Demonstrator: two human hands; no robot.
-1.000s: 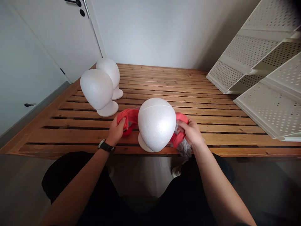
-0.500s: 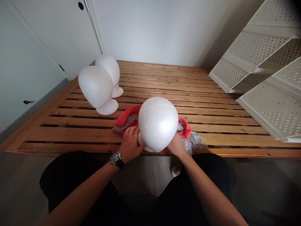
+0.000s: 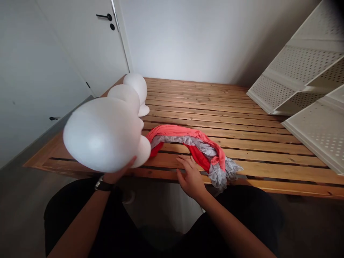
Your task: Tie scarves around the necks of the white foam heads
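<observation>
My left hand (image 3: pixel 118 173), with a watch on its wrist, grips a white foam mannequin head (image 3: pixel 103 134) from below and holds it tilted in the air at the table's near left edge. My right hand (image 3: pixel 189 175) hovers flat with fingers spread over the slatted wooden table (image 3: pixel 228 118), just beside a red and grey scarf (image 3: pixel 193 147). The scarf lies in an arc on the slats, one end hanging at the near edge. The foam head hides the scarf's left end.
Two more white foam heads (image 3: pixel 133 89) stand at the table's left, partly behind the held one. White perforated metal shelving (image 3: pixel 303 82) leans at the right. A white door (image 3: pixel 88 39) with a black handle is behind, at the left.
The foam head has been lifted off the table and swung left in my left hand. The scarf that lay around its base now lies uncovered. My right hand let go and opened.
</observation>
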